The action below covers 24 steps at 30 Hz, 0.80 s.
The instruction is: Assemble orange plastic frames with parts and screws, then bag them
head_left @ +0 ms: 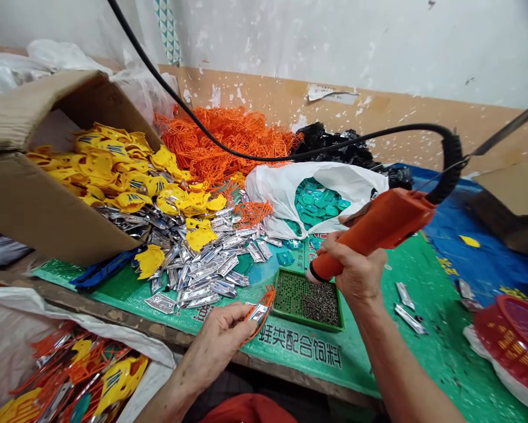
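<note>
My left hand (215,338) pinches a small orange plastic frame (269,296) with a silver metal-look plate (258,313) lying on it, just left of the screw tray. My right hand (360,273) is wrapped around an orange electric screwdriver (380,226), which points down and left. The tip of the screwdriver is over the green tray (305,322), whose right part holds a heap of small dark screws (323,302). I cannot tell whether the tip touches a screw. Behind my left hand lies a pile of silver plates (206,273).
A tipped cardboard box (47,205) spills yellow plastic pieces (114,164). Orange frames (228,138) are heaped behind, next to a white bag (272,188) of teal pieces (319,202). A black cable (246,156) hangs across. Right stands a red basket (505,341); lower left, a sack (153,343) of mixed pieces.
</note>
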### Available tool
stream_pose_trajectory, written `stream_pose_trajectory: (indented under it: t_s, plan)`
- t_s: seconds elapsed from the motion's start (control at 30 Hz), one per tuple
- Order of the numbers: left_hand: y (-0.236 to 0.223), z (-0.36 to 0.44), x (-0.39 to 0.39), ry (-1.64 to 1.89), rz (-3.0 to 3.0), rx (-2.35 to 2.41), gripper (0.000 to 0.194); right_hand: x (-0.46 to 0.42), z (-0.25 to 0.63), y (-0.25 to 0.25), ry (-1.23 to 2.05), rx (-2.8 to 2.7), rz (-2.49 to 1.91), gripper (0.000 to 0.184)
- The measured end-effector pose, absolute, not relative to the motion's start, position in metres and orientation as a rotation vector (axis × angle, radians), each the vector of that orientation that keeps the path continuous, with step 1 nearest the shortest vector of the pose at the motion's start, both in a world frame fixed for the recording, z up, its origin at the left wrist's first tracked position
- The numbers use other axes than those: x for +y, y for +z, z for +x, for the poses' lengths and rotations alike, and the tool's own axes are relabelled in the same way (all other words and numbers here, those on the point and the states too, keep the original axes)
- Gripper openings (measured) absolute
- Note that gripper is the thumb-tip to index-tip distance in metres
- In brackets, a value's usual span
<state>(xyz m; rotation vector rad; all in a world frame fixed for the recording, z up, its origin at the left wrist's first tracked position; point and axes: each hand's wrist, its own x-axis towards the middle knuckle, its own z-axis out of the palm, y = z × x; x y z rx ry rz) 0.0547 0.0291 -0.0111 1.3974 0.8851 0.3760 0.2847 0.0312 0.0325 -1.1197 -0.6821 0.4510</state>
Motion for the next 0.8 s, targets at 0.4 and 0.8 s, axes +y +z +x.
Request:
stream_pose_trajectory:
  t_s: [0.4, 0.8]
  plan:
    - [-0.009, 0.054, 0.028, 0.410, 1.482, 0.922, 0.031, 0.032, 0.286, 0.026, 0.475, -0.657, -1.112, 0.031]
    - [0.001, 0.052, 0.026, 0.409, 1.529, 0.908, 0.032, 0.030, 0.286, 0.019, 0.428, -0.680, -1.193, 0.019]
